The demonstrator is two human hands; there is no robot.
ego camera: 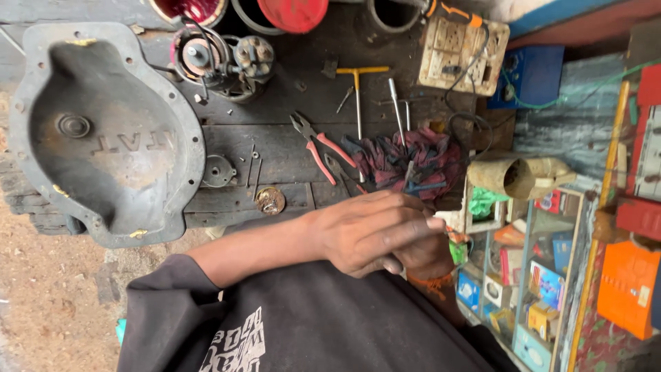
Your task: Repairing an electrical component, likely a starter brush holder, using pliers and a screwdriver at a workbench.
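Cluttered workshop, dark weathered wooden counter [275, 155] carrying tools and greasy parts; sawdust-strewn floor lying to one side, shelves of small coloured boxes to the other.

Both hands are meeting just off the counter edge, over the dark sweatshirt. Left hand [368, 231] is lying on top, fingers pressed together and curling around the right hand [427, 258], which is mostly covered. Whether anything small is being pinched between them — cannot tell; nothing is showing clearly.

Nearest things are lying just beyond the knuckles, further onto the counter: a crumpled red-and-blue rag [406, 162] with a screwdriver shaft resting on it, and red-handled pliers [320, 148] just beside the rag, long axis running diagonally toward the left hand. Left hand is sitting nearer to both.

Other items: yellow T-handle wrench [358, 86], slim metal rods, a small round brass-coloured disc [270, 200] near the counter edge, a large cast grey metal cover [103, 131], dished and dull, and a wound copper coil assembly [213, 62] further back.
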